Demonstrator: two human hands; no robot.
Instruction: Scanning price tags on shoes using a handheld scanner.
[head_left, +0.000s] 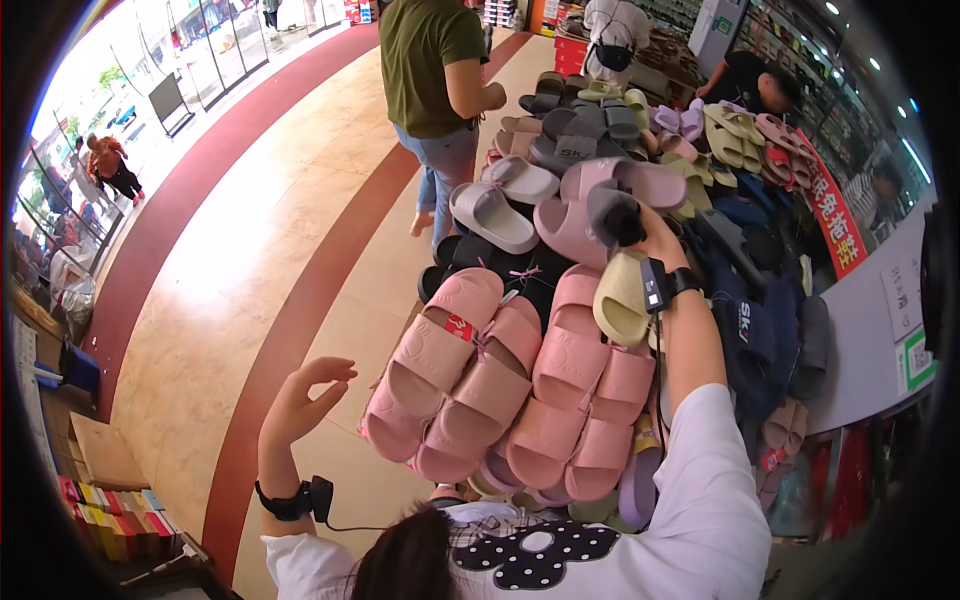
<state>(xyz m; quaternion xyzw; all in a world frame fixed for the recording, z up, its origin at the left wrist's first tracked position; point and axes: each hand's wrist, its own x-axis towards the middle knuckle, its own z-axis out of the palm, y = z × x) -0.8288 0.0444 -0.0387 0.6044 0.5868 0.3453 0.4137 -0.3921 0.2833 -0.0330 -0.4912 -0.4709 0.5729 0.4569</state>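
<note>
My right hand (658, 234) is stretched over the slipper display with a blurred dark grey and black object (619, 214) at its fingers; the object hides the fingertips, and what it is I cannot tell. Beneath and beyond it lie pale lilac slide slippers (574, 234). A pale yellow slipper (624, 300) shows beside the right wrist. To the left of the display, my left hand (311, 397) is raised over the floor, empty, thumb and fingers apart. Nearest my body are pink slide slippers (480, 360) tied in pairs, and more pink slippers (592, 375) to their right.
White slippers (499, 214) and navy slippers (757, 330) share the crowded stand. A person in a green shirt (431, 75) stands at its left side. Another person in black (750, 86) bends at the far right. Stacked boxes (120, 521) sit at lower left.
</note>
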